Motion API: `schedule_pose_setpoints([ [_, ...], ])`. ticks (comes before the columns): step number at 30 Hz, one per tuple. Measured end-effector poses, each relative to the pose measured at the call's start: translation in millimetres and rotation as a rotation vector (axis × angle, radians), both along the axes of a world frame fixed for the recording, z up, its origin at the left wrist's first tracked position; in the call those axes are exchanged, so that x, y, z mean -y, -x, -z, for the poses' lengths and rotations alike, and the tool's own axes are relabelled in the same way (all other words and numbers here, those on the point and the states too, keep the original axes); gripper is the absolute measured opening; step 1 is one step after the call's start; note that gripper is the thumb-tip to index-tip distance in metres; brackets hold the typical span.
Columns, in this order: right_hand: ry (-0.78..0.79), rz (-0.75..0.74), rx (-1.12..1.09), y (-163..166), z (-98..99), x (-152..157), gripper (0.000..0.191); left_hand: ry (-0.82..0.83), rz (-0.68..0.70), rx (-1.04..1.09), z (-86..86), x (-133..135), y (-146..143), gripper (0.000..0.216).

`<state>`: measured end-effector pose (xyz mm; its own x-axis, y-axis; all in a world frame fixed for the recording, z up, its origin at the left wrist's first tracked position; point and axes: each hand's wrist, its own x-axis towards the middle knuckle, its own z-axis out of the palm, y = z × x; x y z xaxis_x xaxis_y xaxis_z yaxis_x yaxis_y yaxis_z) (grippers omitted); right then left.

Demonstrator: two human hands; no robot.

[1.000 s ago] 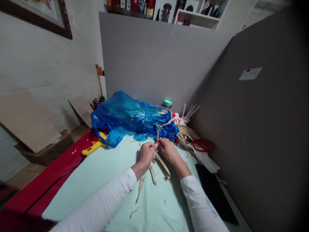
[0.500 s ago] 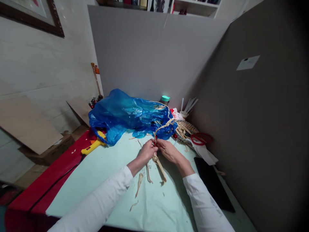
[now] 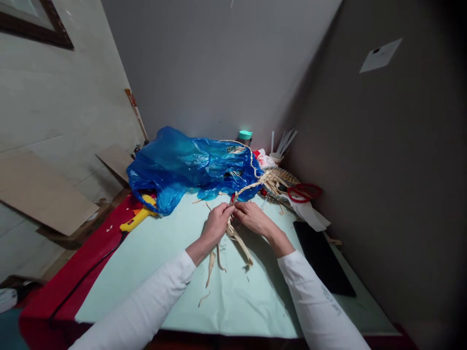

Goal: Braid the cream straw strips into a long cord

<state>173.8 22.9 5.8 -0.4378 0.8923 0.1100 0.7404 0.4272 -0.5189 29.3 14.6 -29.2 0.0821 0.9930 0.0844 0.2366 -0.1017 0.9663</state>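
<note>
Left hand [image 3: 216,224] and right hand [image 3: 255,218] meet, pinched on the braid [image 3: 248,187].
It runs over the table [image 3: 262,306] toward the bag [image 3: 171,165]; working the strands [image 3: 241,244] seems in hand, next calling for a steady pinch.

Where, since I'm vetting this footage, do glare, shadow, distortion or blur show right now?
Head view: shiny highlights on the bag; head view: a soft shadow on the cloth below the right hand; head view: sleeves loom large toward the bottom, seemingly wide-angle stretch, and the right edge fades to black; head view: the braid near that hand is too small to judge for blur.
</note>
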Motion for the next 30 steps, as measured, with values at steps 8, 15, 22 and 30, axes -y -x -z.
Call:
schedule_pose_setpoints([
  [8,-0.013,0.028,0.041,11.1,-10.7,15.5,0.028,-0.128,-0.172,-0.142,-15.1,5.5,1.9,0.030],
  [15,-0.028,-0.027,0.140,15.1,-16.6,23.5,0.019,0.000,-0.275,-0.039,-13.9,4.8,1.3,0.021],
  [22,0.080,-0.056,0.168,2.9,-4.5,16.2,0.022,0.290,-0.181,0.304,-4.7,10.9,-6.3,0.027],
  [30,0.052,0.143,0.130,13.4,14.5,3.5,0.027,0.310,0.010,0.627,-15.4,23.4,-7.7,0.056],
])
